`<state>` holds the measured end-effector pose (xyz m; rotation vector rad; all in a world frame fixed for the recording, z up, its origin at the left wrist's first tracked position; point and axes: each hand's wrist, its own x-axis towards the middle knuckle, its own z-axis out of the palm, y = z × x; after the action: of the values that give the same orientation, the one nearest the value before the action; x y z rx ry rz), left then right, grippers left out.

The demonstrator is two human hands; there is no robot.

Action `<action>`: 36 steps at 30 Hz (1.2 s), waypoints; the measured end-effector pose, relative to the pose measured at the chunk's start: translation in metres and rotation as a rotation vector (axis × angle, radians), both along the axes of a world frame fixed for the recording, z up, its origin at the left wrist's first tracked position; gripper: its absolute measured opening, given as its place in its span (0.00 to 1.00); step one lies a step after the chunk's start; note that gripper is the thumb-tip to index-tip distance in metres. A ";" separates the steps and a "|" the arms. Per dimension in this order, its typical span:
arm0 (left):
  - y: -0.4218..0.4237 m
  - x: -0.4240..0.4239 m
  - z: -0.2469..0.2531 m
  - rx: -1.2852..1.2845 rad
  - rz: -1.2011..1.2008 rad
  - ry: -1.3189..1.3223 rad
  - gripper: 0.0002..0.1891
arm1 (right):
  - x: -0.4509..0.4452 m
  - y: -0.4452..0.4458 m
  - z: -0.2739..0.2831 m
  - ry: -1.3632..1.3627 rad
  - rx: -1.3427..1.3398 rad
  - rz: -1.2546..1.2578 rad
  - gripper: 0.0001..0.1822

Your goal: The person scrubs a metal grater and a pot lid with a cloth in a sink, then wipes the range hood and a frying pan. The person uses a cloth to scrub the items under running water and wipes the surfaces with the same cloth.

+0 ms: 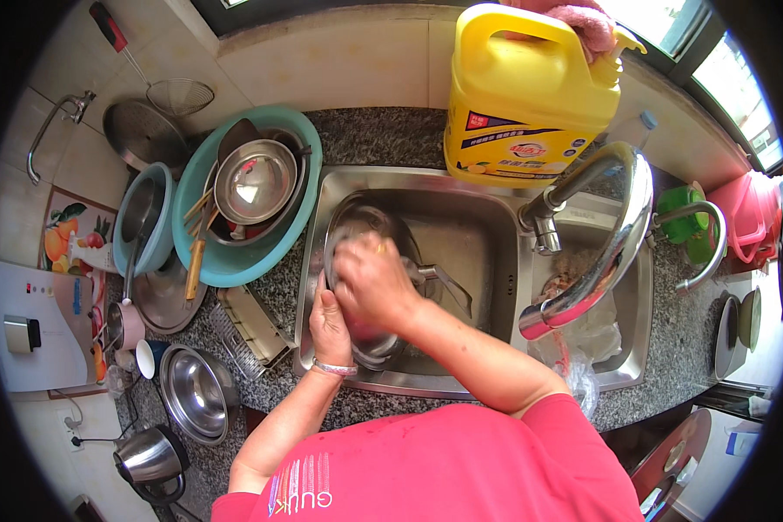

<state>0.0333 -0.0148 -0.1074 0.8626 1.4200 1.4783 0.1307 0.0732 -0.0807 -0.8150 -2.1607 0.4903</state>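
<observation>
A round, shiny metal pan or lid [391, 225] leans tilted in the left basin of the steel sink [515, 189]. My left hand [331, 326] grips its near left rim, thumb on top. Blurred by motion, my right hand [372, 277] presses on the inner face with curled fingers; whether a scrubber is under them is hidden. From the right side of the metal piece a curved metal handle [447, 287] reaches into the basin. Both forearms come in over the sink's front edge.
A yellow detergent jug [528, 124] stands behind the sink. The chrome faucet [626, 235] arches over the right basin, where a plastic bag [594, 339] lies. At left are a teal tub [287, 254] of cookware, a steel bowl [199, 391] and a kettle [150, 457].
</observation>
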 end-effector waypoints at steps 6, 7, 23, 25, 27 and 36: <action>-0.004 0.004 0.009 -0.027 -0.025 0.254 0.41 | -0.004 0.063 -0.012 -0.070 -0.178 -0.106 0.08; -0.003 0.004 0.007 -0.016 -0.013 0.236 0.41 | 0.001 0.054 -0.007 -0.093 -0.148 -0.046 0.07; 0.018 0.000 0.003 0.007 0.117 -0.107 0.27 | 0.085 -0.118 -0.077 -0.457 -0.394 0.227 0.08; 0.017 -0.002 0.004 -0.001 0.131 -0.133 0.27 | 0.082 -0.116 -0.078 -0.511 -0.406 0.226 0.09; 0.012 -0.003 0.005 -0.009 0.154 -0.189 0.27 | 0.083 -0.113 -0.077 -0.645 -0.520 0.224 0.12; 0.008 -0.001 0.002 -0.010 0.125 -0.079 0.27 | 0.104 -0.061 -0.194 -0.880 -0.803 -0.308 0.22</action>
<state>0.0323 -0.0064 -0.1056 0.7120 1.4429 1.5796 0.2345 0.0119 -0.2750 -2.0799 -2.5068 0.9912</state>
